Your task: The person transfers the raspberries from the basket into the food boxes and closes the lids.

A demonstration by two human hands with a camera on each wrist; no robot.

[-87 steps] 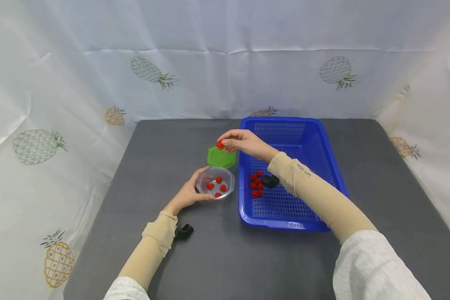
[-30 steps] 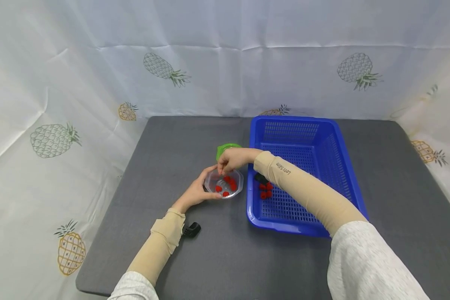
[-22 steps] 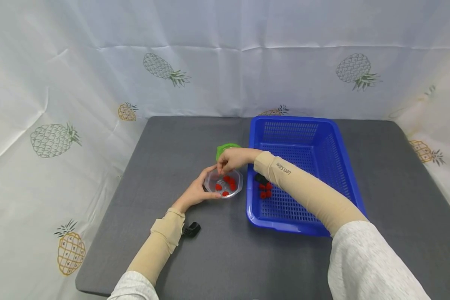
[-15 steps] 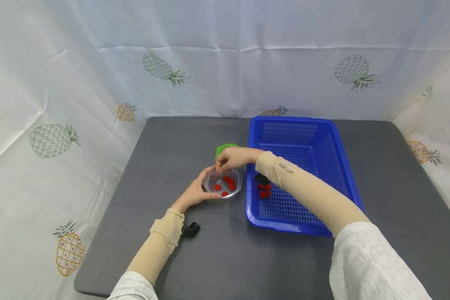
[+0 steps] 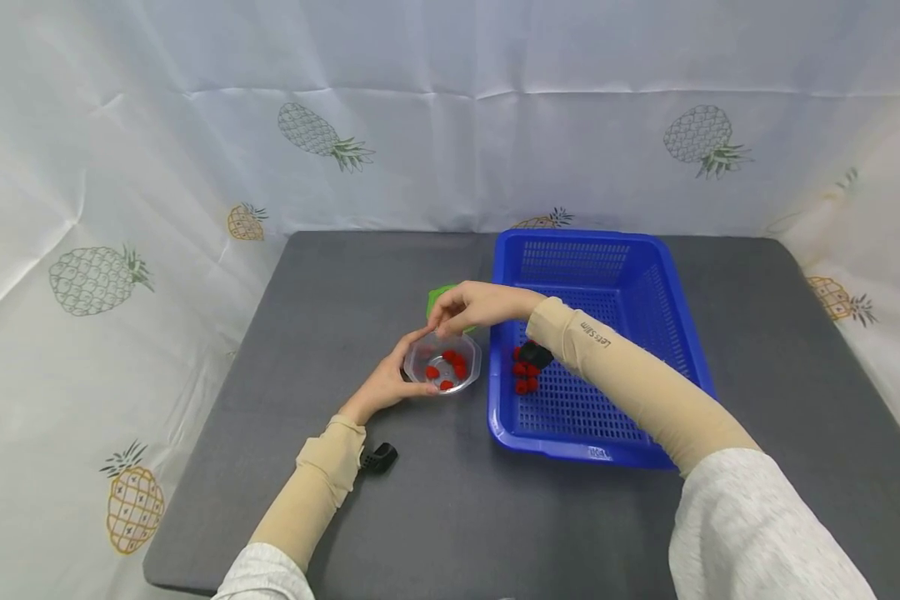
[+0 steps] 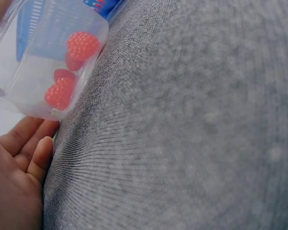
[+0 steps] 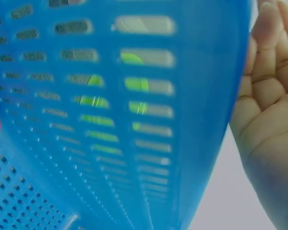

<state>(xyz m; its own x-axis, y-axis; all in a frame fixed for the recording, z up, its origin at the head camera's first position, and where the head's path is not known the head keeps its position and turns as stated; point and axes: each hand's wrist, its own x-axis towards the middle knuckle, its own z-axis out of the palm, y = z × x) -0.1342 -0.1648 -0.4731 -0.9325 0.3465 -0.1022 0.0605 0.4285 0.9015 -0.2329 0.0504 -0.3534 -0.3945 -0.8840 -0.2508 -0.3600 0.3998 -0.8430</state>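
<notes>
Blue basket (image 5: 577, 408) in all views

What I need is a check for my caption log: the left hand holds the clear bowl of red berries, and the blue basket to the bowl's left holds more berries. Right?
Not quite: the head view shows the blue basket to the bowl's right. The left hand does hold the clear bowl of red berries, and the basket holds more.

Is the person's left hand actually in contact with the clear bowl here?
Touching. The head view shows it: the left hand spans the side of the clear bowl, thumb against the near edge, fingers at the far-left edge.
</notes>
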